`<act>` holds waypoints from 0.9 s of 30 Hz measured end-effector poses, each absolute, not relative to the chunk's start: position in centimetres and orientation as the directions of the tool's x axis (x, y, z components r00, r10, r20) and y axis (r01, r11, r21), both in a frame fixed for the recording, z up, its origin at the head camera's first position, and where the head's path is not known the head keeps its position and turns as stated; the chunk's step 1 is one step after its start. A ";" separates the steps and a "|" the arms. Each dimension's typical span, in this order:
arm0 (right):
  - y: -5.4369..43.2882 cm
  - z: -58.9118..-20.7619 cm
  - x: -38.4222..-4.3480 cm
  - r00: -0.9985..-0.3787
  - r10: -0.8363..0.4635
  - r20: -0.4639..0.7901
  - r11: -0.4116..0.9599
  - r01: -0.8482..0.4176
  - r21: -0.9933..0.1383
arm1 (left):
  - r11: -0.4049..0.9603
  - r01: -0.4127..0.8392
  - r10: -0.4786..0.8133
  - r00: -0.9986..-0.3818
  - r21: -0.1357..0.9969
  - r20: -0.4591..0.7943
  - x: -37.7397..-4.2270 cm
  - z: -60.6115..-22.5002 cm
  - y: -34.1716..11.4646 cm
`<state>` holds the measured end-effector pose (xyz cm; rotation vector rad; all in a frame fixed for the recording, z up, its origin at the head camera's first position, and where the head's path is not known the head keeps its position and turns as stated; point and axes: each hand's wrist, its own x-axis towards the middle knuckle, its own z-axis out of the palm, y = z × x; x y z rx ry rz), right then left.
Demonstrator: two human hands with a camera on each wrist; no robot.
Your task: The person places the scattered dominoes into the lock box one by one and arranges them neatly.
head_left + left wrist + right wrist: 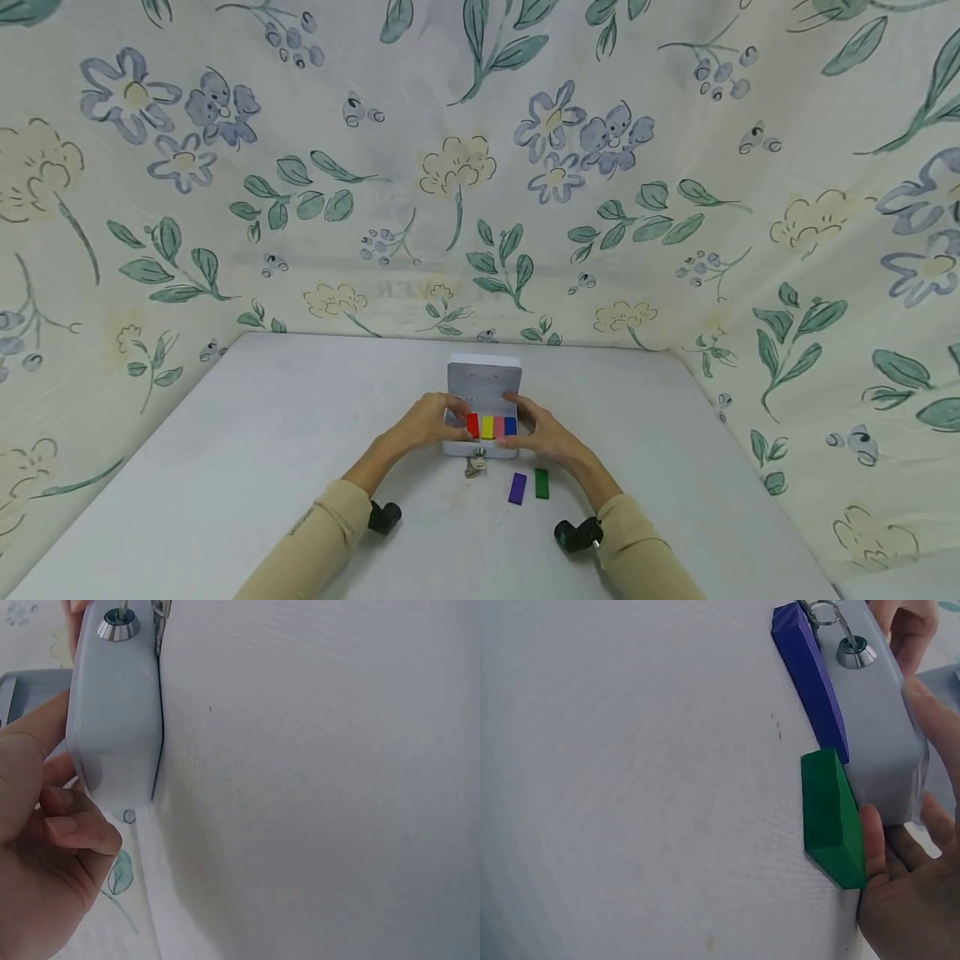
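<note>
A small white metal cash box (459,449) stands with its lid (483,382) raised. Inside, a red block (472,426), a yellow block (487,427), a pink block (499,428) and a dark blue block (511,427) sit side by side. My left hand (431,419) reaches over the left side, thumb and forefinger pinching the slightly tilted red block. At the right side my right hand (546,431) spreads its thumb and forefinger around the blue block's end of the row. Its thumb crosses the rim, and a lower finger lies along the box's outside (885,772).
Keys (472,467) hang from the front lock (118,625). A purple block (517,488) and a green block (542,483) lie on the white table (300,400) before the box, near the right wrist. Floral cloth (450,267) rises behind the table.
</note>
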<state>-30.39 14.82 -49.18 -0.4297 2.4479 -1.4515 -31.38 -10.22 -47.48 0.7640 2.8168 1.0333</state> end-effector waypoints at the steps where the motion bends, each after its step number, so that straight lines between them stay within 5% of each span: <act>1: 14.8 -49.2 -30.4 -0.921 -0.382 -0.073 0.455 -0.119 -0.883 | 0.657 0.430 0.461 -0.879 0.619 0.122 -31.4 -47.5 -10.2; 27: 14.9 -49.4 -30.7 -0.923 -0.379 -0.068 0.459 -0.124 -0.880 | 0.724 0.416 0.438 -0.894 0.550 0.099 -31.8 -47.9 -9.3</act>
